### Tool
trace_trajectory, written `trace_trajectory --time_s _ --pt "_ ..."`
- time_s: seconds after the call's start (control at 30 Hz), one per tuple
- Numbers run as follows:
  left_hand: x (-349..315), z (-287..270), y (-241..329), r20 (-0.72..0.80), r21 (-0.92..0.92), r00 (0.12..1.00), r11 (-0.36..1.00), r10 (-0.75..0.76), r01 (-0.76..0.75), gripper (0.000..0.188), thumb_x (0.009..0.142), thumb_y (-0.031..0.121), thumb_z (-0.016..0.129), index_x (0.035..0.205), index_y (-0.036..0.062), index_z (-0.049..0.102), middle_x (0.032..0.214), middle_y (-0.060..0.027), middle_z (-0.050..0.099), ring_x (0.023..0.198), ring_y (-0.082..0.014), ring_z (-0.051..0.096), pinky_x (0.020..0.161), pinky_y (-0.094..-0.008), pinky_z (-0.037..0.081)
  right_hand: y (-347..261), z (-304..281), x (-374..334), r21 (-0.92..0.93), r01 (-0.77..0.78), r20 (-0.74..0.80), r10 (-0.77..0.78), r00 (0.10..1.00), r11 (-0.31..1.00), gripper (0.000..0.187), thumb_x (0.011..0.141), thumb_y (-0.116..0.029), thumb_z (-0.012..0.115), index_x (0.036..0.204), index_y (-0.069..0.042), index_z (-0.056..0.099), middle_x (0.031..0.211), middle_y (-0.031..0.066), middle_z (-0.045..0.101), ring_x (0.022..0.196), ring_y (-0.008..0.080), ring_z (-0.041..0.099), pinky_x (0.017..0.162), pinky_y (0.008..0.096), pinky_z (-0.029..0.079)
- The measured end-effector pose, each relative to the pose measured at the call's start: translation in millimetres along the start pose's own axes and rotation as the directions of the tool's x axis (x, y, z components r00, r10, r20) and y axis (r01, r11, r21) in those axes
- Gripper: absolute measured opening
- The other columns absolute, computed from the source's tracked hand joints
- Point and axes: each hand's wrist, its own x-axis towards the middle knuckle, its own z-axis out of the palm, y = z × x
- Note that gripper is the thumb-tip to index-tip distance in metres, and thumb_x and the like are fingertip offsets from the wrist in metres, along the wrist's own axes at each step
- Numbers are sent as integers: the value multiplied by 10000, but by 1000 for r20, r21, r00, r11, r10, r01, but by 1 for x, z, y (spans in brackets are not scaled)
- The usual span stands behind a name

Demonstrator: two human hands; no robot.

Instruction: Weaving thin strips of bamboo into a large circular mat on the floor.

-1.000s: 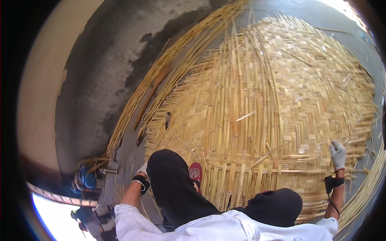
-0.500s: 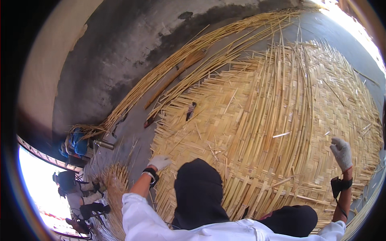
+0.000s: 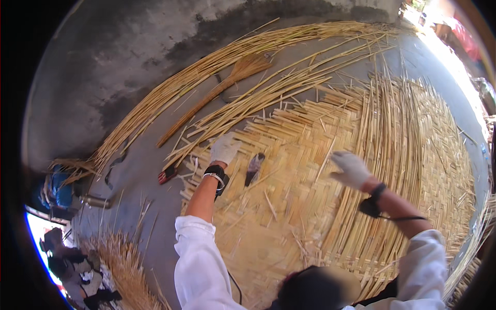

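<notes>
A large woven mat of flat yellow reed strips (image 3: 289,170) lies under both my hands. My left hand (image 3: 225,149), in a pale work glove, is over its left edge, close to the strip ends; its fingers look stretched out, with nothing seen in them. My right hand (image 3: 351,169), gloved too, hovers beside long loose strips (image 3: 382,155) laid across the mat. Its fingers are apart and hold nothing visible. Between my hands lies a small tool (image 3: 254,169) with a dark end and a pale, wrapped-looking part.
A straw broom (image 3: 217,98) and long bundles of reeds (image 3: 170,93) lie along the wall. Left of the mat is a small red-and-black object (image 3: 167,175). A metal cylinder (image 3: 95,201) is near a blue bag (image 3: 59,191). Another person (image 3: 77,271) sits at lower left by a straw heap (image 3: 116,258).
Both hands have moved forward over the mat. My right hand has come in from the far right toward the middle. The view has shifted, and more of the wall side shows.
</notes>
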Motion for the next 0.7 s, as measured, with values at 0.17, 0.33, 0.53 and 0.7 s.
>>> trace_trajectory --time_s 0.17,0.33,0.53,0.7 --pt "77 28 -20 63 95 997 995 -45 39 605 727 369 646 1231 82 476 1236 -187 497 1127 -341 475 937 -400 390 -27 117 70 -17 -165 -244 156 957 986 602 720 -351 643 1175 -2 462 1248 211 431 1191 381 370 1017 465 267" --pt "146 56 -35 42 328 996 943 -79 61 903 607 388 756 1327 44 334 1375 -183 341 1272 -322 317 1028 -405 302 -19 145 75 -6 -264 -239 255 937 965 678 744 -399 611 1240 13 405 1305 236 354 1248 414 280 1050 536 148" --pt "197 66 -38 221 524 913 832 -342 185 1152 502 352 834 1400 73 170 1450 -133 218 1342 -271 184 1085 -444 184 -12 135 84 10 -275 -112 275 955 961 695 751 -417 595 1240 36 399 1330 256 319 1262 427 256 1051 541 145" --pt "205 70 -56 287 300 923 939 -257 168 704 528 278 800 1146 86 524 1102 -163 578 1030 -325 545 854 -383 448 -10 136 84 42 -264 -128 267 955 964 682 761 -431 581 1229 35 408 1328 266 318 1258 433 260 1049 546 149"
